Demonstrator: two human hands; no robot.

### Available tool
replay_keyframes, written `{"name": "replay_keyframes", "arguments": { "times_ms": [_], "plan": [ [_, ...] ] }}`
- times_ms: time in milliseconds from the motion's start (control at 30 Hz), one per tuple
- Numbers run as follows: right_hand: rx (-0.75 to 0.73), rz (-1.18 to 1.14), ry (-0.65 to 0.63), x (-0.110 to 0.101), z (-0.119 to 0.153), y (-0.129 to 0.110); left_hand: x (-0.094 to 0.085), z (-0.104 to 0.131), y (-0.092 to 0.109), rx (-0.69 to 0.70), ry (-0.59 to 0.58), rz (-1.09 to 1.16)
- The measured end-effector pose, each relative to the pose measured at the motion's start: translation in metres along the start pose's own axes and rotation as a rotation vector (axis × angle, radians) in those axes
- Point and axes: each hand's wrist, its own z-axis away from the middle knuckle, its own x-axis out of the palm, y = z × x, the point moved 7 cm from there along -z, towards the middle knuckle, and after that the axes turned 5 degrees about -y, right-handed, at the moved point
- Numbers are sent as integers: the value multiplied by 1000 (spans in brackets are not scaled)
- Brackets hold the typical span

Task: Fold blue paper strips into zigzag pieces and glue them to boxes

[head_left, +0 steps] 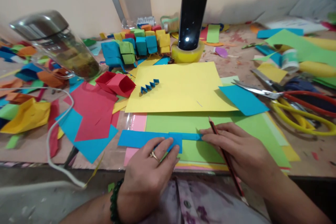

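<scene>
A blue paper strip (pixel 143 138) lies across green paper (pixel 201 152) near the table's front edge. A second blue piece, a narrower folded strip (pixel 190 136), overlaps its right part. My left hand (pixel 151 162), with a ring and a green bead bracelet, holds the blue paper down at the overlap, fingers bent and close together; its thumb is hidden. A dark red and black pencil (pixel 228 162) rests in my right hand (pixel 236 143), tip pointing away from me. That hand's fingertips also touch the narrow strip's right end.
Yellow paper (pixel 181 87) bears a zigzag blue strip (pixel 150 86). Scissors (pixel 275 94) lie at right. Behind stand folded paper blocks (pixel 141 44) and a phone (pixel 193 19) in a yellow holder (pixel 187 54). At left are a glass bottle (pixel 75 56), red paper (pixel 94 115) and a white cable (pixel 49 140).
</scene>
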Motion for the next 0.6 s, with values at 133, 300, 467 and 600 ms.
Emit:
{"name": "replay_keyframes", "arguments": {
  "times_ms": [133, 300, 467, 600],
  "plan": [
    [5, -4, 4, -1, -1, 0, 3, 6, 0, 6, -15, -5],
    [-2, 7, 9, -1, 0, 1, 0, 6, 1, 24, 18, 1],
    [38, -21, 34, 1, 3, 5, -2, 0, -1, -19, 33, 29],
    [167, -53, 158, -8, 7, 11, -3, -2, -1, -16, 33, 40]
  ]
}}
